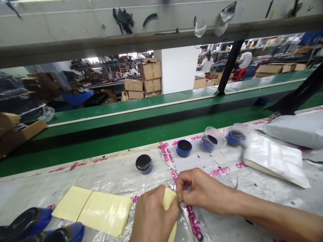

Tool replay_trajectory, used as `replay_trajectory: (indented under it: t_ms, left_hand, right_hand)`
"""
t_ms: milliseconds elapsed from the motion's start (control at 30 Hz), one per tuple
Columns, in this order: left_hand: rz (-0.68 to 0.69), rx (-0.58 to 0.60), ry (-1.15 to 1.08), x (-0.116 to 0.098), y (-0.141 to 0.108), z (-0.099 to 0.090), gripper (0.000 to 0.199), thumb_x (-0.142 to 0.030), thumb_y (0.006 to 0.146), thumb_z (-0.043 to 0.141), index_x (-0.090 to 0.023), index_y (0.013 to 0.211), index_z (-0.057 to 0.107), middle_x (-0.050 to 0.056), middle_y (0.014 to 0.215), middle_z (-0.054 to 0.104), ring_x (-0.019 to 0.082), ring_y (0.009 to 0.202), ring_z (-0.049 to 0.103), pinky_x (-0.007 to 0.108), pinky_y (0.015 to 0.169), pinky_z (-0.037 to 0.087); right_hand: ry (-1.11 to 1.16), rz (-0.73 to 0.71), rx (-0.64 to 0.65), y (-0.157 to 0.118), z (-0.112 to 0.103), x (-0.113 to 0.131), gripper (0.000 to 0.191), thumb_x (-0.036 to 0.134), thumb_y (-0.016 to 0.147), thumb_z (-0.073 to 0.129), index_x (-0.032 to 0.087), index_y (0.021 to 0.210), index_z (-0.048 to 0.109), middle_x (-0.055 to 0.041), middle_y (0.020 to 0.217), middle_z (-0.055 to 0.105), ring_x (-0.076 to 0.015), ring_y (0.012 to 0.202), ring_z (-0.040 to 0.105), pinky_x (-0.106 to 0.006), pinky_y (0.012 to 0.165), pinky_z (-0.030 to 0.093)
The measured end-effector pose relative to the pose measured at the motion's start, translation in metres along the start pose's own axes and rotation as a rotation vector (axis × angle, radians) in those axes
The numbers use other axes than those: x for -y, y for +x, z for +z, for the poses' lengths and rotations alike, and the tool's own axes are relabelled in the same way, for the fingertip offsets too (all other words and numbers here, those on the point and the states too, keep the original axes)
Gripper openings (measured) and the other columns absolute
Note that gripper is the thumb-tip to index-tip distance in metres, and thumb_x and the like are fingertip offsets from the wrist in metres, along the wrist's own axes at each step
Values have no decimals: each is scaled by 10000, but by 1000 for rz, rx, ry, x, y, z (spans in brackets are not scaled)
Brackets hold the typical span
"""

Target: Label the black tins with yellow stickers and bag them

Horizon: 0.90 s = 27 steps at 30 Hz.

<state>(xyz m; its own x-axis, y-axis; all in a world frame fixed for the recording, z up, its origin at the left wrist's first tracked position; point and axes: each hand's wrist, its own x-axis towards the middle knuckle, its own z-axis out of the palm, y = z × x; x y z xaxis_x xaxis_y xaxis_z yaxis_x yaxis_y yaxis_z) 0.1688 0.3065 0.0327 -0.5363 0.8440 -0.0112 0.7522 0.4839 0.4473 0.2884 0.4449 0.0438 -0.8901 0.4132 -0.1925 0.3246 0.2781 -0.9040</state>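
Observation:
My left hand (154,215) is closed around a bent piece of yellow paper (169,197), perhaps several sheets; part of it is hidden behind the fingers. With thumb and forefinger, my right hand (195,188) pinches the right edge of the same paper. To the left lies a flat stack of yellow paper slips (107,211) bound by a brown rubber band (85,205). Just beyond my hands sits a round blue tub with a black top (144,163). A second blue tub with a black top (184,148) stands farther right.
Two more tubs, one with clear plastic film (214,138) over it, stand right of these. A pile of clear plastic bags (276,158) lies at the right. Several larger blue-black containers (30,220) crowd the lower left. Behind runs a green conveyor belt (111,143), under a grey beam (83,28).

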Motion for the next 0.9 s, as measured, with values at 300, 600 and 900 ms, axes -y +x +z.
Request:
replay_trajectory:
  t_ms: [300,600,900]
  left_hand:
    - [-47,8,37,0,-3,2,165,-293,825,596,-225,678,627,36,712,740,243,706,696,311,616,308]
    - [-58,-11,66,0,-6,1,154,-289,840,598,-222,713,652,46,727,746,259,730,709,315,607,288]
    - [-71,6,148,-6,-6,-5,120,-237,846,577,-219,764,663,63,751,746,275,781,719,319,608,271]
  right_hand:
    - [-50,20,-11,0,5,-1,221,22,680,553,154,732,722,15,706,717,-126,649,606,-184,544,408]
    - [-222,-8,-38,-1,9,6,221,33,656,562,175,725,717,18,716,703,-125,655,595,-194,562,388]
    - [-272,-53,-83,-1,11,7,202,66,657,573,192,727,716,20,735,697,-132,680,598,-211,589,378]
